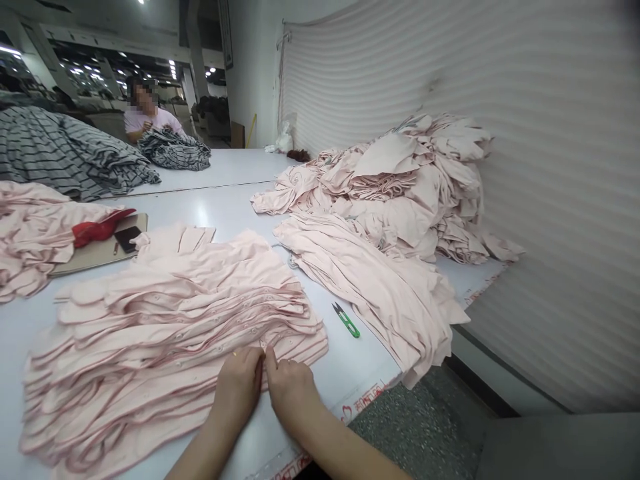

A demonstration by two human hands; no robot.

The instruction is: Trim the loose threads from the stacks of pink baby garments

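A layered stack of pale pink shirts (165, 320) with darker pink edging and small buttons lies across the near table. At its near right side, my left hand (241, 379) and my right hand (290, 387) meet, fingertips together on the edge of one pink shirt. Both hands have their fingers closed, pinching the cloth near a button. The exact grip is partly hidden behind the knuckles. To the right of the stack, green thread snips (346, 321) rest on the white tabletop.
A bundle of pink garments (370, 280) lies on the right, with a large heap (400, 180) behind it. On the left are a board (95, 259), a phone (128, 238) and a red item (97, 230). A person (155, 120) handles striped cloth (173, 150) across the table.
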